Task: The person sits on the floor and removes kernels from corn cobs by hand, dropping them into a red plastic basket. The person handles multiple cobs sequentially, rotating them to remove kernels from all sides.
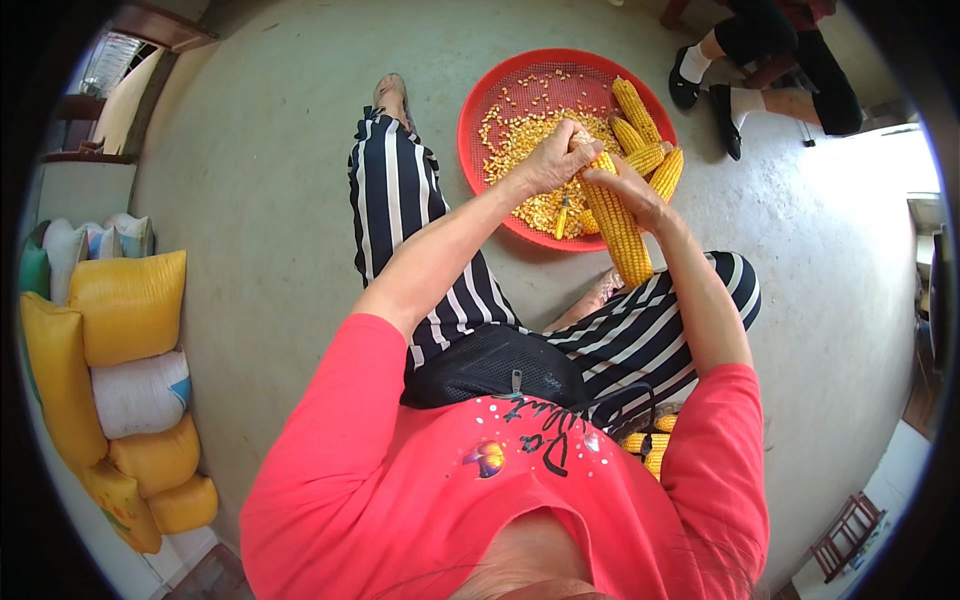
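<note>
Both hands are on one large ear of yellow corn (616,225) above the near side of a round red sieve tray (466,139). My left hand (561,159) is closed around its far end, where a pale patch shows between the fingers. My right hand (628,189) grips the ear just below, thumb across the kernels. The ear slants down towards my bent leg, its kernel rows mostly full. Loose corn kernels (517,150) cover much of the tray. A small yellow-handled tool (562,219) lies among them, its tip hard to make out. Several whole ears (636,109) rest along the tray's right side.
More ears of corn (643,444) lie beside my right hip, partly hidden by my arm. Another person's legs and black shoes (684,81) are beyond the tray. Stuffed yellow and white sacks (129,307) are piled at the left wall. A wooden chair (847,536) stands far right.
</note>
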The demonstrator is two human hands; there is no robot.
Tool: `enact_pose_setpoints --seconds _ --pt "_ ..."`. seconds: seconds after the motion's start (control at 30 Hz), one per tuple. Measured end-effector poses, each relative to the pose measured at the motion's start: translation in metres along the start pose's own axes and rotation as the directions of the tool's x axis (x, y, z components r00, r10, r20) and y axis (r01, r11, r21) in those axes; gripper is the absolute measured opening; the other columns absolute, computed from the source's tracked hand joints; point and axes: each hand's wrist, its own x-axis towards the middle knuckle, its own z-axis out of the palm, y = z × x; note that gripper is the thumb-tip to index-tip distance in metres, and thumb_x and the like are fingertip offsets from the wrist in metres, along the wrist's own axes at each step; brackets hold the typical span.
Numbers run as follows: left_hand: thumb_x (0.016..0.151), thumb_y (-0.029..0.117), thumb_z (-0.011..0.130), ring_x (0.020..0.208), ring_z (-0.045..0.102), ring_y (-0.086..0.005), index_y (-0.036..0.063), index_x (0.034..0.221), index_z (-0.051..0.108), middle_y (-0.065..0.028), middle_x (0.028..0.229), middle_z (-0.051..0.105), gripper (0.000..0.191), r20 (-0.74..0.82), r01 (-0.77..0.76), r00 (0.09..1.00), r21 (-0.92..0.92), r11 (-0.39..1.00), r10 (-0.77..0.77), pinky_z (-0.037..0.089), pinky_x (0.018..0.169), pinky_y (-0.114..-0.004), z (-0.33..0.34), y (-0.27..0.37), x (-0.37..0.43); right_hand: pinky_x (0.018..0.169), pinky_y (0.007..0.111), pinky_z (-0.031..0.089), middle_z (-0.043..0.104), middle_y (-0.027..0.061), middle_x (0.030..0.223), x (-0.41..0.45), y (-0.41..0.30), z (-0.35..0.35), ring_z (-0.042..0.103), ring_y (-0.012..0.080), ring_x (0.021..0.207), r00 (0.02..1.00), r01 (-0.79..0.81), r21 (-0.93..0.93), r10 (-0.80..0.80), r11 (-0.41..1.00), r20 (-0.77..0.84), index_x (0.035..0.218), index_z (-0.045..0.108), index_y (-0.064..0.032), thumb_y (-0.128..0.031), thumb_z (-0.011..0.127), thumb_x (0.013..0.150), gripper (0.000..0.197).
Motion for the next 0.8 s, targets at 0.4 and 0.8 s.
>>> enact_pose_setpoints --seconds 0.4,0.8 --pt "0.096 0.050 0.046 0.083 0.066 -0.0322 0.0025 0.095 0.058 -0.0179 0.086 0.067 0.049 -0.210 0.237 0.961 0.293 0.926 -0.180 0.049 0.077 -0.043 0.007 -0.020 0.003 0.073 0.034 0.052 0.067 0.0125 0.091 0.005 0.012 0.012 0.064 0.0200 0.080 0.993 0.057 -0.341 -0.087 0.938 -0.075 0.111 0.060 0.0025 -0.033 0.074 0.075 0.053" --pt "0.078 0.062 0.071 0.079 0.054 -0.0117 0.0036 0.094 0.055 -0.0021 0.081 0.056 0.063 -0.083 0.161 0.986 0.188 0.969 -0.148 0.046 0.070 -0.029 -0.003 -0.025 0.007 0.072 0.031 0.051 0.065 0.0092 0.092 0.000 -0.002 0.015 0.062 0.0156 0.083 0.991 0.125 -0.204 -0.131 0.971 -0.014 0.117 0.059 0.0004 -0.028 0.070 0.079 0.048"
